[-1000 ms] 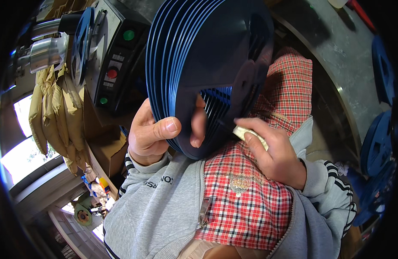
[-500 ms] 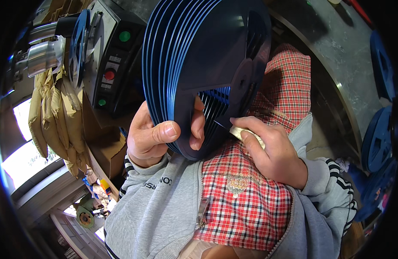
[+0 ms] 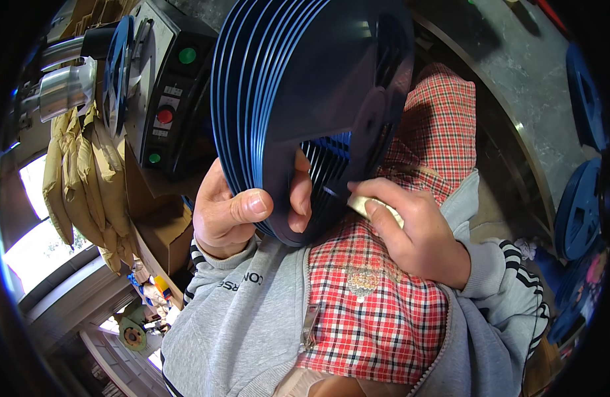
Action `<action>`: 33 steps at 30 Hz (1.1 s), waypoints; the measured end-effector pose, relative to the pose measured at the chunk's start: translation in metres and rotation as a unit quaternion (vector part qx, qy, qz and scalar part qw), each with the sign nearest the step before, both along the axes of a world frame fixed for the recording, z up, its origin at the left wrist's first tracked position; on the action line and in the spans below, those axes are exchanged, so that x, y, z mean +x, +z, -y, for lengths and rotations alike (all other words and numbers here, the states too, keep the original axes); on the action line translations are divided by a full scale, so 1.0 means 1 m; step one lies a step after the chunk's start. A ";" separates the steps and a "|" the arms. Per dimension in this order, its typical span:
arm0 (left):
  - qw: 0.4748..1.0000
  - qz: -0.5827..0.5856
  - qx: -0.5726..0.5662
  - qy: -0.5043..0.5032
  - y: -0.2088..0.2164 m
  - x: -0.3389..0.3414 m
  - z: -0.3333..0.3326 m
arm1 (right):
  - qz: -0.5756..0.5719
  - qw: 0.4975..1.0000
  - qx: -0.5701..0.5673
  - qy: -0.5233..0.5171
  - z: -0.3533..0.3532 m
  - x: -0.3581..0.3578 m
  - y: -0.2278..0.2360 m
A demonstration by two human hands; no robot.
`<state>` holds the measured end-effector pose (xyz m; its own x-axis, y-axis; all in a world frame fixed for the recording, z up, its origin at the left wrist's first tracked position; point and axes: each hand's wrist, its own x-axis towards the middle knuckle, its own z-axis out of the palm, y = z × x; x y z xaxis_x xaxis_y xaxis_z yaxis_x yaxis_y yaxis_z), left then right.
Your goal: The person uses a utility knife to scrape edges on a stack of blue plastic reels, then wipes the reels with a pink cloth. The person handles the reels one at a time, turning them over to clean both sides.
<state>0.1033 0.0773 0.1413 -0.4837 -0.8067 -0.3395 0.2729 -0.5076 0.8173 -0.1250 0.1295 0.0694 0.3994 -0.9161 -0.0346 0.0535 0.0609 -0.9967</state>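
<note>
A stack of several dark blue plastic reels (image 3: 318,86) stands on edge in front of me, with spoked window openings in their round faces. My left hand (image 3: 232,205) grips the near lower rim, its thumb on the outer face and its fingers curled through a window. In my right hand (image 3: 414,228) is a small knife (image 3: 361,205) with a cream handle, pinched between thumb and forefinger. Its thin blade, blurred, points left at the lower edge of the reels. The tip is hard to make out against them.
At left stands a machine control box (image 3: 176,99) with green and red buttons, near a metal cylinder (image 3: 63,89). Tan padded sleeves (image 3: 86,178) hang below, by a cardboard box (image 3: 169,231). More blue reels (image 3: 578,208) lie at right. A red plaid cloth (image 3: 377,284) covers my lap.
The reel stack has shifted slightly left along with my left hand. My right hand and the knife have moved a little left too; both grips are the same.
</note>
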 end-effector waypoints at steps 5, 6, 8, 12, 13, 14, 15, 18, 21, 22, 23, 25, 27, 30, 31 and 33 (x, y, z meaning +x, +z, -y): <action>1.000 -0.016 -0.005 0.010 -0.003 0.003 -0.002 | -0.049 0.999 0.019 0.000 0.007 -0.001 0.004; 1.000 -0.016 -0.005 0.012 -0.004 0.004 -0.003 | -0.053 0.998 0.018 0.012 0.005 -0.001 0.003; 1.000 -0.019 -0.006 0.010 -0.004 0.005 -0.003 | -0.059 0.997 0.015 0.036 0.003 -0.001 0.002; 1.000 -0.025 -0.010 0.004 -0.005 0.005 -0.002 | -0.072 0.997 0.016 0.026 0.005 -0.001 0.002; 1.000 -0.024 -0.010 0.004 -0.005 0.006 -0.003 | -0.067 0.995 0.038 0.068 0.004 -0.002 0.006; 1.000 -0.025 -0.011 0.004 -0.005 0.006 -0.003 | -0.048 0.995 0.049 0.067 0.004 -0.002 0.007; 1.000 -0.026 -0.010 0.004 -0.005 0.006 -0.003 | -0.030 0.996 0.062 0.065 0.003 -0.002 0.007; 0.999 -0.035 -0.016 -0.030 -0.005 0.012 0.000 | -0.007 0.998 0.055 0.015 0.006 0.001 0.005; 0.998 -0.038 -0.021 -0.048 -0.007 0.016 0.001 | -0.054 0.998 0.036 0.000 0.014 0.003 0.003; 0.998 -0.037 -0.021 -0.048 -0.008 0.016 0.000 | -0.051 0.998 0.035 0.003 0.013 0.003 0.002; 0.998 -0.040 -0.019 -0.047 -0.007 0.016 0.000 | -0.049 0.998 0.034 0.005 0.012 0.004 0.001; 0.998 -0.044 -0.013 -0.043 -0.005 0.014 0.000 | -0.042 0.999 0.030 0.001 0.009 0.005 -0.001; 0.999 -0.038 -0.010 -0.036 -0.004 0.014 0.000 | -0.035 0.999 0.022 -0.012 0.008 0.007 -0.006; 0.999 -0.039 -0.007 -0.037 -0.005 0.012 0.000 | -0.024 0.999 0.022 -0.022 0.008 0.008 -0.007; 0.998 -0.040 -0.010 -0.038 -0.005 0.012 0.001 | -0.026 0.999 0.020 -0.012 0.008 0.008 -0.008; 0.998 -0.040 -0.011 -0.040 -0.006 0.011 0.001 | -0.033 0.999 0.034 0.007 0.009 0.008 -0.006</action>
<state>0.1145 0.0762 0.1358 -0.5712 -0.7717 -0.2797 0.2970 -0.5120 0.8060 -0.1173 0.1203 0.0633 0.4075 -0.9048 -0.1234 -0.0137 0.1291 -0.9915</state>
